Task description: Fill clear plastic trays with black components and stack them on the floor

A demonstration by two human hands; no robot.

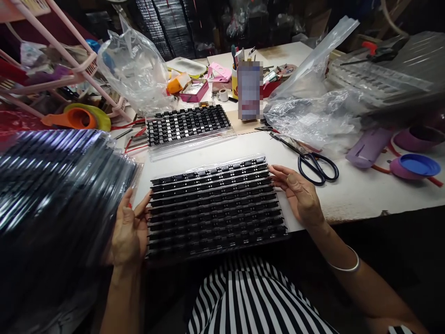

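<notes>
Tray of black strips (215, 204) is right at the front edge of the white surface (351, 195), between both hands. Left hand (128, 239) touches its left side, fingers spread; right hand (303, 200) has fingertips bunched by its far right corner. Can't tell if either's actually pinching.

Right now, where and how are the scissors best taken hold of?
Probably by the scissors' loops, the right hand coming from the near side: the loops lie open toward the person, while the blades point away, leftward.
</notes>
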